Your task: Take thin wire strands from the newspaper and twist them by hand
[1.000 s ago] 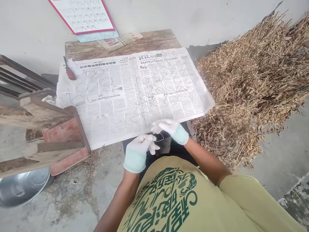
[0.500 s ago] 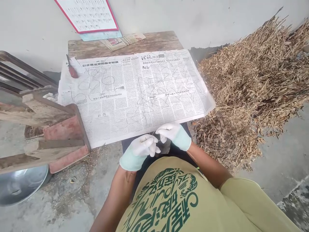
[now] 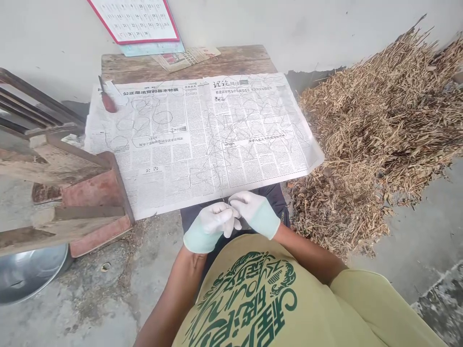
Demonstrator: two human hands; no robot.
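Note:
My left hand [image 3: 213, 222], in a white glove with a pale green cuff, is closed in a pinch on a thin wire-like strand [image 3: 226, 202]. Against its fingertips, my right hand [image 3: 250, 208], gloved the same way, pinches the same strand. Both hands are over my lap, just off the near edge of the newspaper [image 3: 170, 180]. Thin, dark, curly strands [image 3: 162, 116] lie loosely over the paper. Whether they are wire or thread I cannot tell. The right fingertips partly hide behind the hand.
The newspaper covers most of a wooden table [image 3: 238, 55]. A red-handled pointed tool [image 3: 107, 102] lies at its left. A wooden chair [image 3: 94, 188] lies tipped on the left, above a metal basin [image 3: 34, 272]. Dry stalks [image 3: 379, 130] are heaped right. A calendar [image 3: 139, 21] hangs behind.
My right hand has come left and slightly down, so its fingertips now meet those of my left hand. The left hand stays nearly in place, still pinching. The camera view has shifted slightly.

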